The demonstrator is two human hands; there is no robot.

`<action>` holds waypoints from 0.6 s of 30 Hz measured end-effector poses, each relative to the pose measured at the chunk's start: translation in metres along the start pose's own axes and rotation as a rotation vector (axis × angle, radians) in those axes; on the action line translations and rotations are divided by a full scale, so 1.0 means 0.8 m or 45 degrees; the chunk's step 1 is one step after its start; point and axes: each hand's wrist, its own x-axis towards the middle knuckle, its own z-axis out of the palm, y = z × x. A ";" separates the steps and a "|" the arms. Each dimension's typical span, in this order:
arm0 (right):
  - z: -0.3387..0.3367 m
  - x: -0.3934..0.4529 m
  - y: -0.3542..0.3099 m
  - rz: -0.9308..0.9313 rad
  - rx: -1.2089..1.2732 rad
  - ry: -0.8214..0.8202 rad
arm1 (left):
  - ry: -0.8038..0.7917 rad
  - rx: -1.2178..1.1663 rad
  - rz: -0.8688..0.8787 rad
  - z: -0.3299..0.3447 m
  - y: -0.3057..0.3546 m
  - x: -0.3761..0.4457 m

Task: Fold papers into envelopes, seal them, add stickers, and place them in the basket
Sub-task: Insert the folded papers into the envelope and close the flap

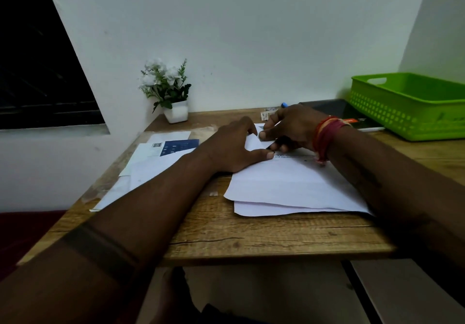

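A white paper (284, 180) lies on the wooden table (251, 235), over a second sheet whose edge shows below it. My left hand (234, 145) presses flat on the paper's far left part, thumb stretched right. My right hand (289, 128) pinches the paper's far corner, which is bent up between both hands. A green plastic basket (402, 107) stands at the far right. It looks empty from here.
A pile of papers and envelopes (161, 155), one with a blue print and a barcode, lies to the left. A small white pot of flowers (173, 102) stands by the wall. A blue-capped pen (284, 105) and small stickers (266, 114) lie behind my right hand.
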 end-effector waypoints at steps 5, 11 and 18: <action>-0.001 -0.001 0.001 0.055 -0.042 0.013 | -0.018 -0.007 0.007 0.001 0.005 -0.001; -0.002 0.004 0.003 0.036 -0.276 -0.029 | -0.021 -0.023 0.009 0.002 0.006 -0.001; -0.003 0.005 0.001 0.056 -0.374 -0.012 | -0.023 -0.033 0.023 0.002 0.006 0.000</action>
